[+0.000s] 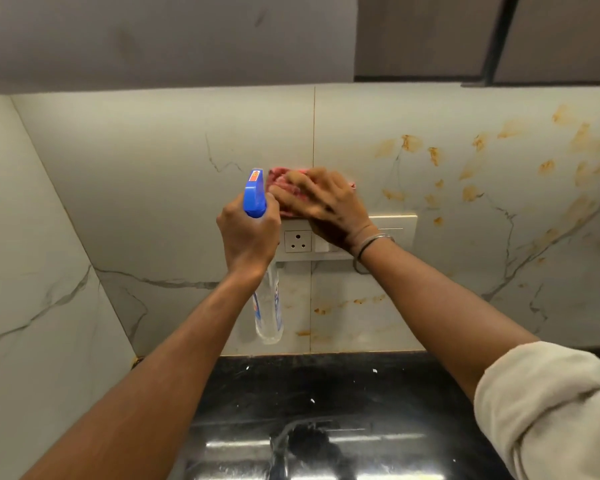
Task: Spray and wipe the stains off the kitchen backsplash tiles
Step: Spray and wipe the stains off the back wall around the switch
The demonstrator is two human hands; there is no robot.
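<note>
Head view: the left hand [248,233] grips the spray bottle [268,313] at its neck, fingers curled round it just below the blue trigger head [254,195], which points at the far wall. The clear body hangs below the hand, above the black counter [326,386].

The right hand [323,202] presses a pink cloth [279,181] against the backsplash tiles [174,161], with the fingers spread and laid flat over it. Motion blur hides the fingertips. The cloth sits on the vertical tile joint, just above the socket plate [298,241] and just right of the trigger head.

Handling:
- Cloth: soft and limp. It likely stays on the wall only under pressure. A flat palm over the middle, with the edges bunched under the fingers, suits it best.
- Bottle: rigid plastic, probably light, and possibly slippery if wet. The neck is the proper hold, since it likely puts a finger within reach of the trigger.

Containers: the bottle is the only one in sight. Its body is see-through, but the liquid level cannot be read.

Orange-brown stains [433,155] cover the tile to the right, and a few lie below the socket plate. The left tile shows only grey veining. Most of the wiping appears to remain on the right. Spray near the socket plate calls for care.
</note>
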